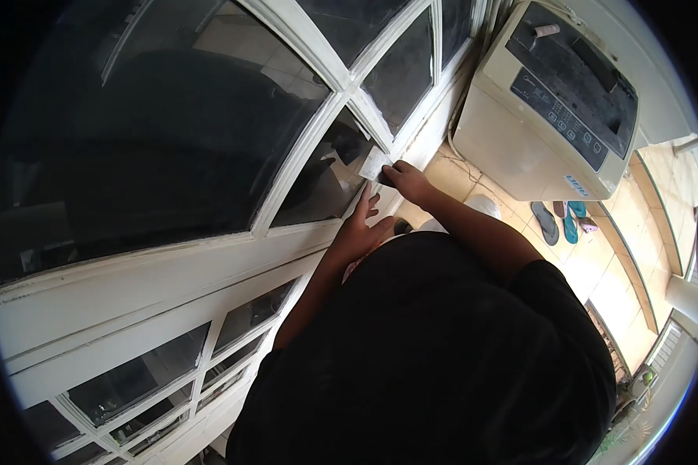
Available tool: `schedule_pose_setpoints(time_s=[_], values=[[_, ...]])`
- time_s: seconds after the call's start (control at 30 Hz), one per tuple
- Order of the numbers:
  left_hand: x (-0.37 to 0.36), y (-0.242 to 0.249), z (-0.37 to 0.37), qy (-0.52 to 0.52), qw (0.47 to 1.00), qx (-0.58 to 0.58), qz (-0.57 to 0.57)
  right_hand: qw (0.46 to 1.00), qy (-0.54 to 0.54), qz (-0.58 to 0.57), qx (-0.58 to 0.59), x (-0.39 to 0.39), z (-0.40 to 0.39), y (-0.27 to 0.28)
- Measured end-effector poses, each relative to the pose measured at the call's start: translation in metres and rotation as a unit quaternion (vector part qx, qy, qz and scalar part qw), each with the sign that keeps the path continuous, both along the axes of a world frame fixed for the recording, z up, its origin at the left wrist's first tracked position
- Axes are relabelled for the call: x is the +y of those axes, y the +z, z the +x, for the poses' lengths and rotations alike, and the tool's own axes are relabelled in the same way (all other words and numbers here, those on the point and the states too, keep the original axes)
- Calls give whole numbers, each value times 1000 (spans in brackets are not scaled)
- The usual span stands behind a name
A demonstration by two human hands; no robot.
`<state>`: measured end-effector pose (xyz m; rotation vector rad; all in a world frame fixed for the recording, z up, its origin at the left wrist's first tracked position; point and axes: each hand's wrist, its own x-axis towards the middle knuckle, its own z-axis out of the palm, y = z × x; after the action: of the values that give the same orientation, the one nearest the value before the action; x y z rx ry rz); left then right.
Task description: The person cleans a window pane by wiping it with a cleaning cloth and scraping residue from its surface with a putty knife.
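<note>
My right hand is closed on a flat, pale rectangular piece, its kind unclear. The piece lies against the lower corner of a small glass pane, close to the white window frame. Just below, my left hand has its fingers apart and holds nothing. Its fingertips are right at the white frame under the pane. The frame's paint looks rough and chipped at the edges near the hands.
A washing machine stands at the right, with a small pinkish roll on its lid. Grey slippers and teal slippers lie on the tiled floor. Large dark panes fill the left; plants show at lower right.
</note>
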<state>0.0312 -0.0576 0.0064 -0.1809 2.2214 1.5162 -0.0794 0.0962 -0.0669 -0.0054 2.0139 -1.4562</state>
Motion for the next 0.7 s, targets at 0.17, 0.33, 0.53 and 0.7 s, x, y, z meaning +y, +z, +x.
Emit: schedule_pose_setpoints(time_s=[0.17,0.33,0.53,0.7], values=[[-5,15,-1,-104,992,-8,-67,999,-18,1,30,-4,0,4],[-18,8,-2,-106,993,-40,-22,998,-43,-20,31,-12,4,-16],[-25,10,-1,-101,994,-38,-19,998,-38,-20,43,-8,1,-3],[-31,2,-1,-84,995,-58,5,998,-16,-3,57,-12,2,-9]])
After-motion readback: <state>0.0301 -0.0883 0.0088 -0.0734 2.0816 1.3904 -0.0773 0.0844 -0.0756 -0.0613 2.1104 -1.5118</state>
